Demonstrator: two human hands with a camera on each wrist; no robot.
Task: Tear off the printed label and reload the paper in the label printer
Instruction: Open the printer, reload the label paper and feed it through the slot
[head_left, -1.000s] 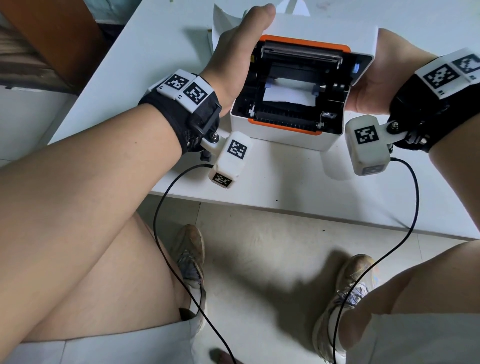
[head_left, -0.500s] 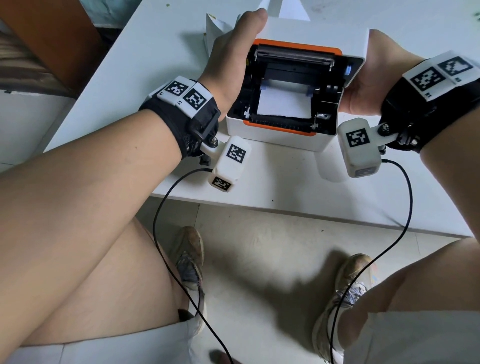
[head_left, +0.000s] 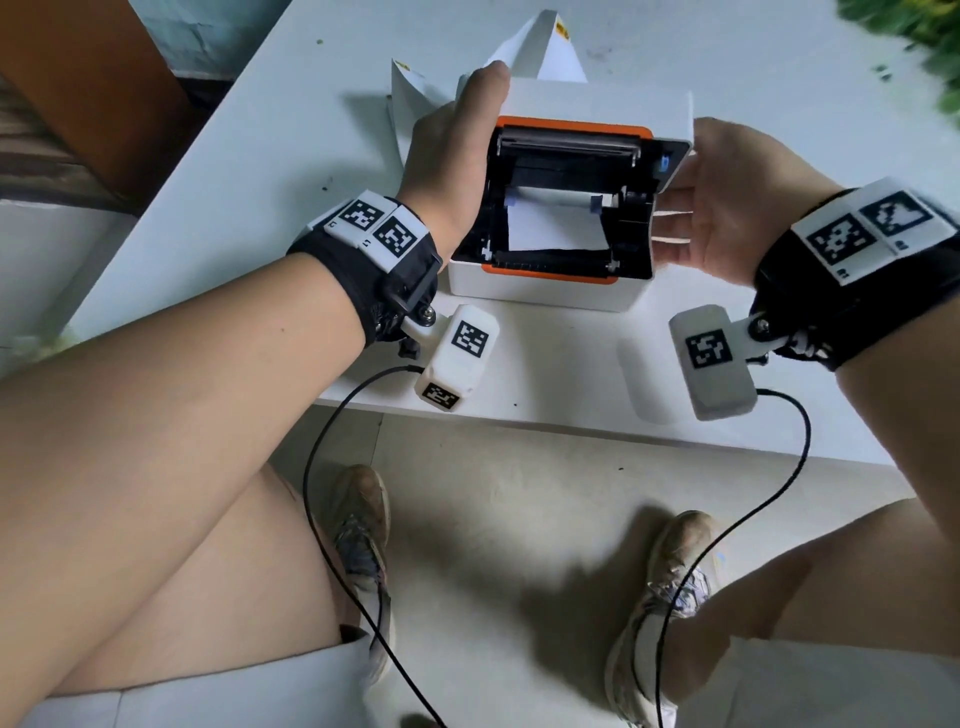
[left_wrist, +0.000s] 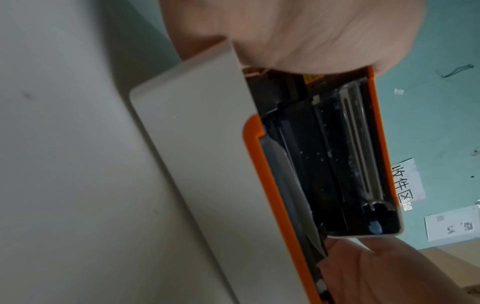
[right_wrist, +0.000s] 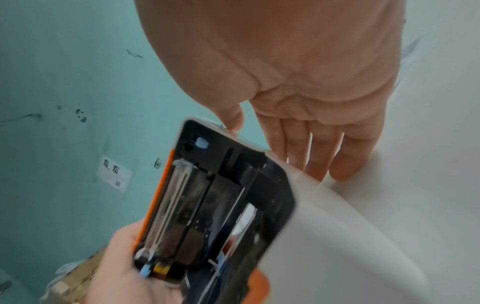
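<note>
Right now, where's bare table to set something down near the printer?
Bare table left of the left hand, and the strip along the near edge before the printer. Crowded behind it: folded paper. The right hand flanks it.

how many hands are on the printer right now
2. The left hand holds the left edge of the open lid; the right hand lies against the printer on its right side.

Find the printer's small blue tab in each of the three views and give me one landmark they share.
Head: the blue tab sits at the open printer's upper right corner, beside the right hand.
Left wrist: the tab is at lower right, in the cover's bottom corner.
Right wrist: the tab is near the cover's top left corner, below the thumb.
Shared landmark: the orange trim.
</note>
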